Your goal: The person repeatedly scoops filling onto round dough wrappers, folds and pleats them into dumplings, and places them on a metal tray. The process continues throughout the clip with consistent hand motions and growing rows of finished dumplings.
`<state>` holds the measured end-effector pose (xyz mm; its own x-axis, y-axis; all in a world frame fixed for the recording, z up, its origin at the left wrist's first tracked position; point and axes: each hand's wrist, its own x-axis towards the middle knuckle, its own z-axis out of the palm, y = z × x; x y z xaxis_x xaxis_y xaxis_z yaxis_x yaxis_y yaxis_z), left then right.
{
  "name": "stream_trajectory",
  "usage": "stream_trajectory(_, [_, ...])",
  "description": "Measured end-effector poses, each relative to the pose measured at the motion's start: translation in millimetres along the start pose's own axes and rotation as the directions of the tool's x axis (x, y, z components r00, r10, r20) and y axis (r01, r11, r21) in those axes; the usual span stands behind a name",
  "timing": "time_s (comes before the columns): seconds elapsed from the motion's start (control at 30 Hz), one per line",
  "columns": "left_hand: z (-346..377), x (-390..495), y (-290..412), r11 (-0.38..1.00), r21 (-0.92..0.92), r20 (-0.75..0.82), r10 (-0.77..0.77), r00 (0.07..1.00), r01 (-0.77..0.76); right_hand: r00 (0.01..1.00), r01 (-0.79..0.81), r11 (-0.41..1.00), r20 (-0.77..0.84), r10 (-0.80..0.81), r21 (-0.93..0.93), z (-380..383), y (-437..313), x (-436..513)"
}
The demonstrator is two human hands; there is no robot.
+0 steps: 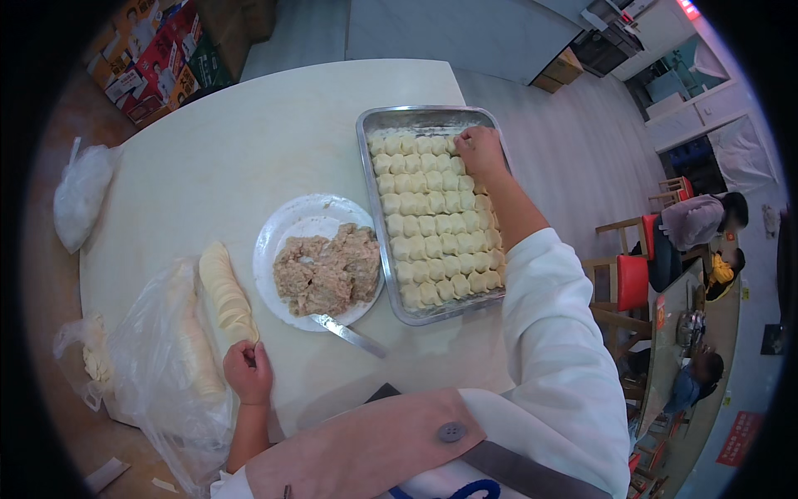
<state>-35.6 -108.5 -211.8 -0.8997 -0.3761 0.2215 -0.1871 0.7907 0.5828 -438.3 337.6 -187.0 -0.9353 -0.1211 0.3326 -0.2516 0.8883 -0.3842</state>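
Rows of folded dumplings (430, 218) fill a rectangular metal tray (373, 218). My right hand (481, 150) is at the far right end of the top row, fingertips closed on a dumpling there. Left of the tray, touching its side, a white plate (267, 249) holds minced filling (324, 268) and a flat metal spreader (352, 337) that rests over its near rim. My left hand (249, 372) pinches the near end of a stack of round dough wrappers (224, 287) lying on the table. Whether one wrapper is separated is unclear.
A clear plastic bag with more stacked wrappers (196, 343) lies left of my left hand. Other plastic bags (84, 196) sit at the left edge of the white table (187, 162). Boxes (156, 62) stand beyond it. People sit at another table (661, 355) on the right.
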Motion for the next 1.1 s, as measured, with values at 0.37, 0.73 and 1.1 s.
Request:
stream_trajectory(0.37, [0.1,-0.1,0.4,1.000,0.013,0.002,-0.001,1.000,0.001,0.997,-0.071,0.996,-0.011,0.071,-0.048,4.4,-2.3,-18.3])
stream_trajectory(0.73, [-0.5,0.3,1.8,1.000,0.002,-0.001,0.005,1.000,-0.005,0.943,-0.328,0.929,-0.008,0.334,0.170,-8.3,12.0,-6.3])
stream_trajectory(1.1, [1.0,0.1,1.5,0.998,-0.048,-0.045,-0.038,0.998,0.036,0.978,-0.196,0.980,0.081,0.192,0.040,-0.8,28.5,-7.0])
